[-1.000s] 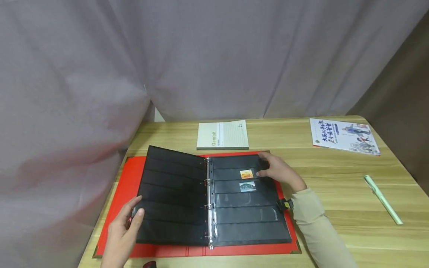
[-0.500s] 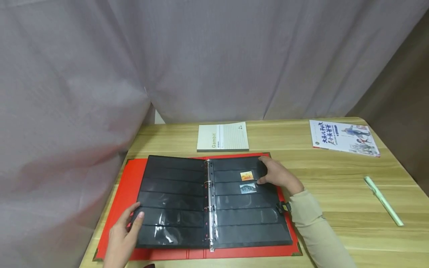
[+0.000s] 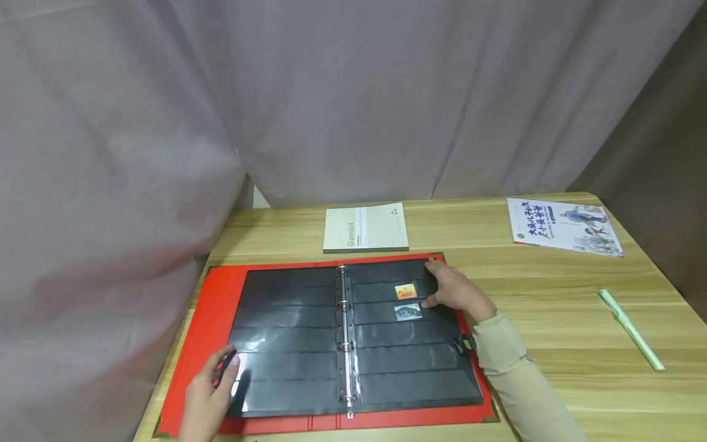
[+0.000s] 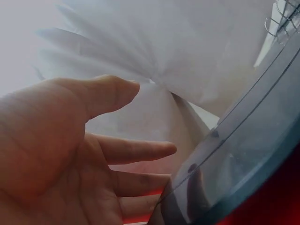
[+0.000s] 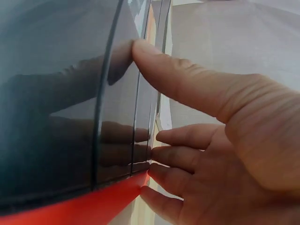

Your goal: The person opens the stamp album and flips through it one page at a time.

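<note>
A red ring binder (image 3: 190,344) lies open in the head view, a black pocket page on each side of its metal rings (image 3: 345,344). The right page (image 3: 411,387) bears an orange stamp (image 3: 405,291) and, below it, a grey-blue stamp (image 3: 407,312). My left hand (image 3: 207,393) is at the outer edge of the left page (image 3: 287,344), thumb and fingers extended and apart in the left wrist view. Over at the right page's upper outer edge is my right hand (image 3: 461,291). Its thumb (image 5: 154,63) touches the page surface; its other fingers extend along the edge.
A Gambit notebook (image 3: 366,228) lies behind the binder. To its right is an illustrated booklet (image 3: 566,226), and a pale green pen (image 3: 631,329) lies on the wooden table (image 3: 558,325) at far right. A grey curtain (image 3: 353,104) hangs behind the table.
The left page has come down from a raised tilt to lie flat on the left side. My left hand has gone down with it. My right hand has stayed nearly in place.
</note>
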Demonstrator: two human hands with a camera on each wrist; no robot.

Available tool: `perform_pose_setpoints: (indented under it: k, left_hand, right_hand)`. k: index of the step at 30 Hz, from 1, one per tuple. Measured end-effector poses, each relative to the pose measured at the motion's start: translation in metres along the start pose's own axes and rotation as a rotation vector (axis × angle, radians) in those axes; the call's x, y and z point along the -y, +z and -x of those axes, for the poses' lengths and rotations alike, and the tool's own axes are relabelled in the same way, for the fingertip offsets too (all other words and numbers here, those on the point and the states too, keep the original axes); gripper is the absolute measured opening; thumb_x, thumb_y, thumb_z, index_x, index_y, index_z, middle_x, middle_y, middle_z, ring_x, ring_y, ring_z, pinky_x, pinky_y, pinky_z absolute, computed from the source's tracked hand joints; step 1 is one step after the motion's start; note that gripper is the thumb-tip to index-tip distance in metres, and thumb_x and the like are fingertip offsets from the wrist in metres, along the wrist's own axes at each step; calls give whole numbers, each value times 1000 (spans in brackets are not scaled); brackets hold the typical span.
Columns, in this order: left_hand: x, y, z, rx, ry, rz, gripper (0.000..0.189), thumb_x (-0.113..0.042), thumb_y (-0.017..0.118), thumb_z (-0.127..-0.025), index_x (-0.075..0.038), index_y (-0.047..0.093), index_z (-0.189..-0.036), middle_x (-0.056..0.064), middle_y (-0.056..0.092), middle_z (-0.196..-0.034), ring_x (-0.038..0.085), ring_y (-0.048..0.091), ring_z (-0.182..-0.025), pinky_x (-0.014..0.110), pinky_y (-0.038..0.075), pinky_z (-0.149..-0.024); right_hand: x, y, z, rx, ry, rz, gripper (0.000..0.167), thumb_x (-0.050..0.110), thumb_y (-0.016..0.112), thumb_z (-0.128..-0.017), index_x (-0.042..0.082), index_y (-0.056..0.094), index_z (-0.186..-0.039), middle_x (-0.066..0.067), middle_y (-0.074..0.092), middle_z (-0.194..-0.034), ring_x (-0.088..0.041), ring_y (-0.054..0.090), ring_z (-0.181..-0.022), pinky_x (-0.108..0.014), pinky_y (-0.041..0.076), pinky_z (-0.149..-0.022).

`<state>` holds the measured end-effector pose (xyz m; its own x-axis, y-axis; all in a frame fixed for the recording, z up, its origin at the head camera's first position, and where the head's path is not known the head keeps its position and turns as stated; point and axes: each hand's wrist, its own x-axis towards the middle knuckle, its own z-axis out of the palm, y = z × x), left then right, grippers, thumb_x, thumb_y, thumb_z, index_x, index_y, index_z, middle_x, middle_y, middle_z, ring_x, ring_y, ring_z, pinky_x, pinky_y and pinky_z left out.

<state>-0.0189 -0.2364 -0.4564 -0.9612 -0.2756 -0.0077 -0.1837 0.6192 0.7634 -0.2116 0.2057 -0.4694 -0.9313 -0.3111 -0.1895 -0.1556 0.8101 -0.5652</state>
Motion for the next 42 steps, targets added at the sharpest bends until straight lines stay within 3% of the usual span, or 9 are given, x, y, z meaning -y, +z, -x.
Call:
perform_pose_setpoints:
  k: [8, 16, 30, 35, 42]
  left_hand:
    - [4, 2, -5, 81, -72, -26, 51, -31, 54, -106, 5, 53, -141, 36, 52, -136, 48, 59, -118, 60, 49, -95]
    - [1, 3, -13, 104, -77, -99, 55, -33, 55, -105, 7, 50, -142, 33, 56, -135, 47, 55, -124, 62, 45, -98]
    - [1, 6, -11, 134, -58, -104, 56, -33, 55, -105, 8, 49, -143, 32, 51, -142, 47, 45, -134, 62, 38, -106]
    - [-1, 6, -12, 139, -53, -111, 56, -32, 56, -105, 9, 48, -143, 33, 48, -144, 48, 42, -136, 63, 35, -108]
    - [-5, 7, -16, 182, -70, -121, 57, -31, 56, -105, 10, 47, -143, 34, 46, -144, 49, 41, -136, 63, 35, -109]
  right_hand:
    - [-1, -1, 1, 19, -1, 76, 93, 21, 93, -73, -12, 44, -145, -31, 34, -155, -50, 37, -138, -58, 34, -111]
    - [2, -5, -2, -23, -44, 170, 90, 20, 95, -69, -14, 50, -139, -29, 56, -138, -45, 54, -123, -55, 44, -104]
    - [7, -7, 1, -33, -72, 217, 79, 17, 93, -72, -13, 54, -135, -27, 65, -124, -41, 60, -108, -55, 47, -98]
    - [4, -3, 2, -103, -97, 220, 65, 15, 90, -74, -8, 63, -128, -22, 70, -111, -36, 63, -97, -54, 50, -90]
    - [5, 2, 6, -251, -106, 212, 33, 6, 88, -75, 0, 76, -106, -14, 74, -96, -30, 65, -83, -51, 52, -76]
